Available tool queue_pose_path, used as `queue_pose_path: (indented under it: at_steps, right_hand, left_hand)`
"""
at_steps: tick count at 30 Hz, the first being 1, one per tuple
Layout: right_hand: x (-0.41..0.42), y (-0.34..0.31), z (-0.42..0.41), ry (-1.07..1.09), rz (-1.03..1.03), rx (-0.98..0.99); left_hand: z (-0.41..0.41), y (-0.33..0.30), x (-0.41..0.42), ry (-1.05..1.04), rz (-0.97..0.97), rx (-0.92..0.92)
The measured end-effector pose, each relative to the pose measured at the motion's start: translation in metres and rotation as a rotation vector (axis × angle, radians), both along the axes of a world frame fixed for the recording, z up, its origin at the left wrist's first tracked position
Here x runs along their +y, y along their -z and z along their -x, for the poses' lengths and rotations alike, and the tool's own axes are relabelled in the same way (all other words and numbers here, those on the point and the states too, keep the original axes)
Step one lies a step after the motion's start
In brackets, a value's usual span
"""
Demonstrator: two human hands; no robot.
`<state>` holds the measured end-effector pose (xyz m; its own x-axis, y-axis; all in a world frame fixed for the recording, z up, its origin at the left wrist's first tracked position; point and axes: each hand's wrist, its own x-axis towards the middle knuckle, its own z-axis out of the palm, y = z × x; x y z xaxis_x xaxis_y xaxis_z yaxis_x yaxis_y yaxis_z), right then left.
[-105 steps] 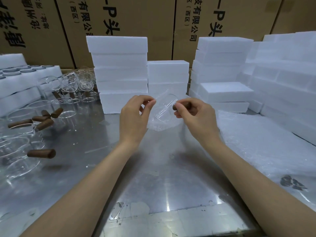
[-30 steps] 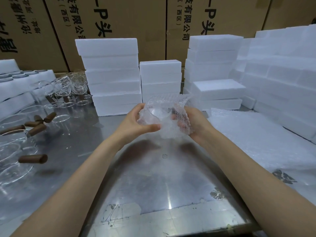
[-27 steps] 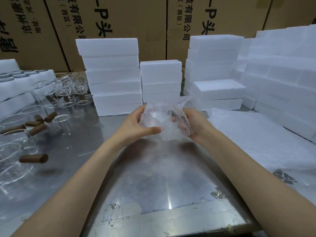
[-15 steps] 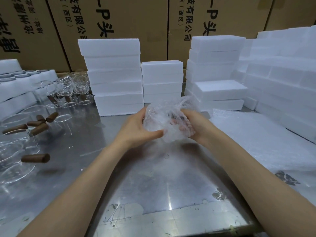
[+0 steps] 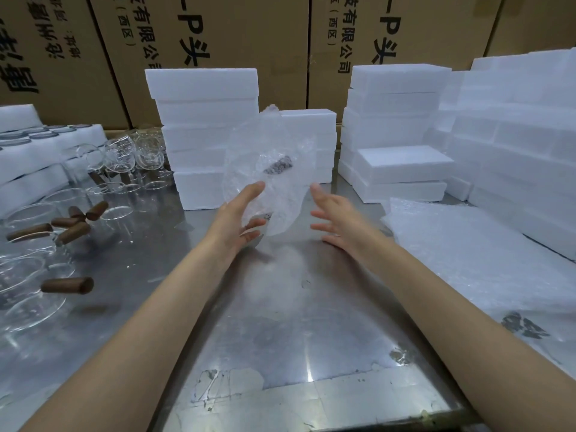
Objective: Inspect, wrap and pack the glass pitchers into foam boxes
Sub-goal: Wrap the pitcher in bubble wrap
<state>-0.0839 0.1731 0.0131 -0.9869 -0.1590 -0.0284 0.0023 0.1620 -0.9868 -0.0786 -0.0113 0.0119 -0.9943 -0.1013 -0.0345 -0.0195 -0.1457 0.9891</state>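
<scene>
Loosely swathed in clear bubble wrap, the pitcher shows a dark patch through the film, above the steel table. The left hand touches it with straight fingers; the right hand hovers spread, apart. Foam boxes and cartons stand behind.

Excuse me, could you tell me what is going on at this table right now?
A person is packing glassware at a steel table. A clear glass pitcher bundled in bubble wrap is upright between both hands: the left hand touches its side with relaxed fingers, while the right hand is open just beside it, apart. Unwrapped glass pitchers with brown wooden handles wait on the left, white foam boxes are stacked behind, and a bubble wrap sheet pile lies on the right.
</scene>
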Motion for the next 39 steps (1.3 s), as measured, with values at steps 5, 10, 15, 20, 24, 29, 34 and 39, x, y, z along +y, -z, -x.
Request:
queue_pose_path:
  at_steps: [5, 10, 15, 20, 24, 29, 34, 39]
  right_hand:
    - [-0.002, 0.006, 0.002, -0.092, 0.059, 0.025]
    - [0.012, -0.002, 0.006, 0.191, 0.3, 0.098]
    - [0.025, -0.008, 0.008, 0.384, 0.321, 0.192]
    - [0.022, -0.012, 0.004, 0.248, 0.395, 0.189]
    - [0.02, -0.01, 0.006, 0.084, 0.361, 0.238]
    - [0.015, -0.005, 0.004, -0.12, 0.172, 0.187]
    - [0.025, -0.006, 0.007, -0.332, 0.285, 0.055]
    - [0.033, -0.006, 0.008, -0.579, 0.138, 0.096]
  left_hand:
    - [-0.005, 0.0, 0.004, 0.145, 0.037, 0.039]
    - [-0.003, 0.004, 0.002, 0.224, 0.14, 0.071]
    - [-0.003, 0.007, 0.009, 0.341, 0.343, 0.202]
    - [-0.004, 0.011, 0.006, 0.383, 0.503, 0.244]
    - [-0.002, 0.013, 0.004, 0.335, 0.569, 0.238]
    - [-0.003, 0.017, 0.003, 0.341, 0.597, 0.221]
    - [-0.002, 0.016, 0.003, 0.342, 0.589, 0.206]
    - [-0.003, 0.01, 0.001, 0.393, 0.566, 0.17]
